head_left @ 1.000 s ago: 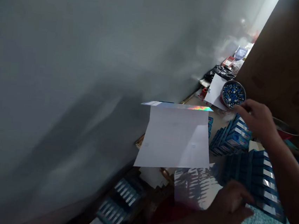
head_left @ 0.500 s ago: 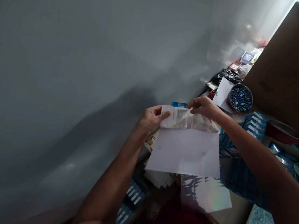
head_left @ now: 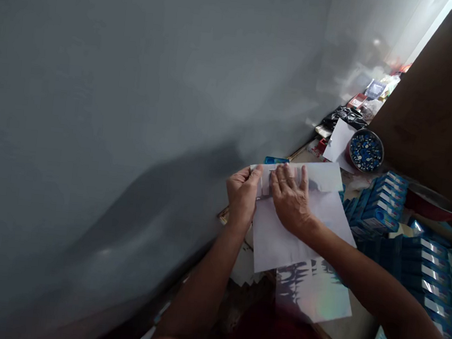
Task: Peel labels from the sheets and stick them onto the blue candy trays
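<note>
A white sheet (head_left: 282,244) lies in front of me with a glossy, partly see-through strip (head_left: 327,176) along its far edge. My left hand (head_left: 244,192) pinches the sheet's far left corner between thumb and fingers. With fingers stretched out, my right hand (head_left: 290,199) lies flat on the strip and the sheet, close to the left hand. Under the near edge of the white sheet, a shiny rainbow-tinted sheet (head_left: 317,298) shows. A small blue packet (head_left: 277,160) is just beyond the strip.
At the right are stacked blue boxes (head_left: 384,203), a bowl of blue and white pieces (head_left: 366,150), a red bowl (head_left: 430,204) and a large brown board (head_left: 436,99). Another white paper (head_left: 338,140) lies by the first bowl. A grey wall (head_left: 116,100) fills the left.
My right hand has let go of the strip's edge and moved left and nearer, now flat on it. The strip lies flatter. My left hand and the sheet have shifted slightly right.
</note>
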`<state>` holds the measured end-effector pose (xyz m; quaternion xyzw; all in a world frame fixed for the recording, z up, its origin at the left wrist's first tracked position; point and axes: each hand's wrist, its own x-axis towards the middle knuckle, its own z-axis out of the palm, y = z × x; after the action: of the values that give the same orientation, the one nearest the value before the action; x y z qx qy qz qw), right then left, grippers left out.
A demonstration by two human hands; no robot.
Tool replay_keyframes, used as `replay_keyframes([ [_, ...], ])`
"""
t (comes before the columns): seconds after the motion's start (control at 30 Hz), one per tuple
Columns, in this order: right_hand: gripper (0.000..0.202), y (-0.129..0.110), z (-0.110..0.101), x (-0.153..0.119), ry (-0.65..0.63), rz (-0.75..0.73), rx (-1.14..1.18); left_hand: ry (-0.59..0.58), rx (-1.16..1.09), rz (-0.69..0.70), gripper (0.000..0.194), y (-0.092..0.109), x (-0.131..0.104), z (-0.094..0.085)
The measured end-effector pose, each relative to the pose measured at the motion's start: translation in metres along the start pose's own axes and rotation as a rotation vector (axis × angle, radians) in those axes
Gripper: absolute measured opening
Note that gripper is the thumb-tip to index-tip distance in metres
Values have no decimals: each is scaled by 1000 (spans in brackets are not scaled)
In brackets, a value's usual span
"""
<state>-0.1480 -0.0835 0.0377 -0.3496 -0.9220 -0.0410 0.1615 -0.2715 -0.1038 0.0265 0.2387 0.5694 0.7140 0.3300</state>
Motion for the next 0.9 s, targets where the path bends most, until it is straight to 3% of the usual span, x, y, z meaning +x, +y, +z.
replay_keyframes([
  [0.13,36,4,-6,-16,26,10,89,8,71,30,28,8,3,-2],
  [0.3,19,17,-30,-13,74,125,215,16,181,94,32,7,14,-9],
  [0.43,14,29,-44,3,122,13,185,-45,271,179,31,12,8,-8],
  [0.57,20,35,-37,14,42,-105,175,-3,392,293,30,23,-8,-1],
  [0.73,28,29,-18,-3,90,-163,180,51,402,308,33,24,-18,3],
  [0.9,21,17,-29,-21,157,-8,345,71,463,325,32,15,-4,-1],
])
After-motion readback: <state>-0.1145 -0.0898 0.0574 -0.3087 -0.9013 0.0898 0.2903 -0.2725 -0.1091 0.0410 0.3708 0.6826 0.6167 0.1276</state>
